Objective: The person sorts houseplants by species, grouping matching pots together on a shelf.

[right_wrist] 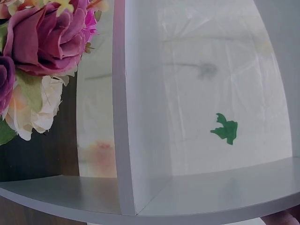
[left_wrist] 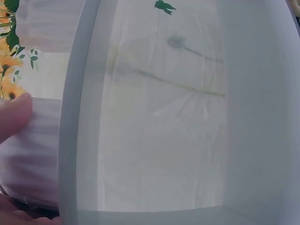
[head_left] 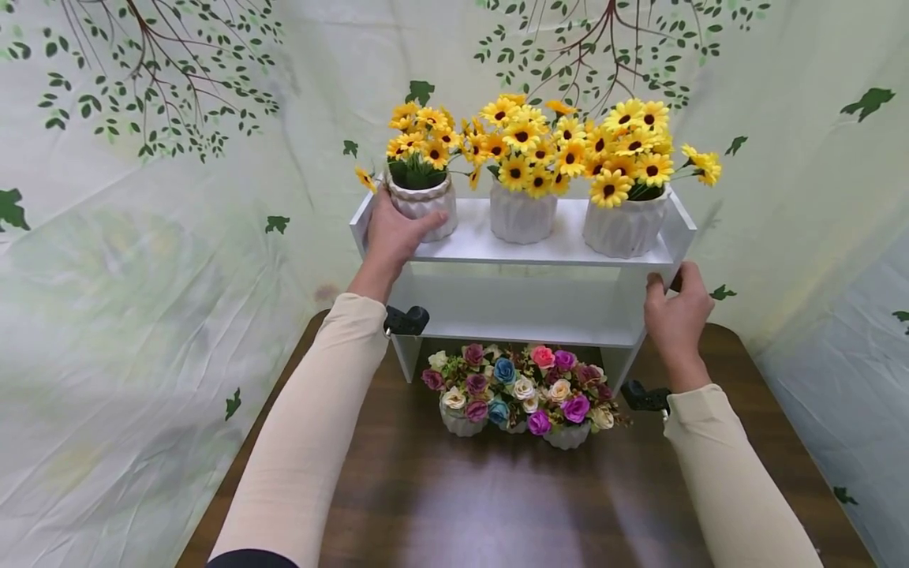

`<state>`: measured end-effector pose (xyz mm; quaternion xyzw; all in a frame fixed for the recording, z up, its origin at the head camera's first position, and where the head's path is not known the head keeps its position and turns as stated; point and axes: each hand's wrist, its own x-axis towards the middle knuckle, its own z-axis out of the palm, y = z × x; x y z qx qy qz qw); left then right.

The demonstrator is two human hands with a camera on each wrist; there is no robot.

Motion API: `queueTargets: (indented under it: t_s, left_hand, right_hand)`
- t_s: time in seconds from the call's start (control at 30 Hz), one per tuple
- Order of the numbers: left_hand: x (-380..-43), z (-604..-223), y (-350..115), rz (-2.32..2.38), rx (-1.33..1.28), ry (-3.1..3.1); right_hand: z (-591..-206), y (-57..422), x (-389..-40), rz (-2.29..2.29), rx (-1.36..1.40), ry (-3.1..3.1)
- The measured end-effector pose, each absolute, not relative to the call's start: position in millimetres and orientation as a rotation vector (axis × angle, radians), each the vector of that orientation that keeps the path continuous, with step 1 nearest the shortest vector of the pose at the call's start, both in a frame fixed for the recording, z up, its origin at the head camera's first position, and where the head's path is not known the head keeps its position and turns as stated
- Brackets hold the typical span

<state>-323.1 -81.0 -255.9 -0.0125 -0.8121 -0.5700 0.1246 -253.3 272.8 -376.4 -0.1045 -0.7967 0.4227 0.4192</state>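
My left hand [head_left: 398, 229] holds a white ribbed flowerpot [head_left: 426, 201] of yellow daisy-like flowers [head_left: 422, 138] at the left end of the top shelf. Its thumb lies across the pot's front, also seen in the left wrist view, where the pot [left_wrist: 33, 154] shows beside the shelf edge. My right hand [head_left: 678, 315] grips the right side panel of the white two-tier shelf rack [head_left: 525, 304] just under the top board, thumb at the front edge. Two more pots of yellow flowers, a middle one [head_left: 524, 213] and a right one [head_left: 625, 225], stand on the top board.
Under the rack's lower board, pots of mixed artificial roses [head_left: 521, 386] stand on the dark wooden table [head_left: 497, 505]. The rack's middle tier [right_wrist: 211, 187] shows only its bare boards. A leaf-printed cloth [head_left: 312, 118] hangs behind and at both sides.
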Motion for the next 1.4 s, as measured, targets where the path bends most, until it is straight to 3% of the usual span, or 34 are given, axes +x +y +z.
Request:
queueTargets:
  t_s: [0.23,0.4,0.63,0.83,0.97,1.2,1.4]
  left_hand:
    - [-311.5,-251.9,-78.2,-1.646,0.068,-2.484]
    - [-280.2,-266.2,-81.9,-1.714,0.045,-2.348]
    - [-221.8,-352.4,-118.2,-1.713,-0.159,-2.224]
    - [-198.3,-458.1,-134.8,-1.757,0.048,-2.589]
    - [-187.6,-508.2,-134.5,-1.745,0.109,-2.760]
    - [-189.7,-545.1,-126.2,-1.612,0.034,-2.810]
    - [-207.5,-553.6,-115.5,-1.506,-0.276,-2.821]
  right_hand:
    - [-375.3,272.8,-250.1,1.072,-0.278,-1.985]
    - [-374.8,275.4,-246.9,1.068,-0.321,-1.993]
    - [-371.6,271.9,-247.8,1.090,-0.301,-2.035]
    - [-370.8,272.4,-248.9,1.079,-0.291,-2.027]
    - [-371.6,272.0,-249.0,1.087,-0.286,-2.028]
    - [-373.4,271.2,-249.6,1.074,-0.270,-2.017]
    - [-374.8,271.0,-250.8,1.069,-0.267,-2.009]
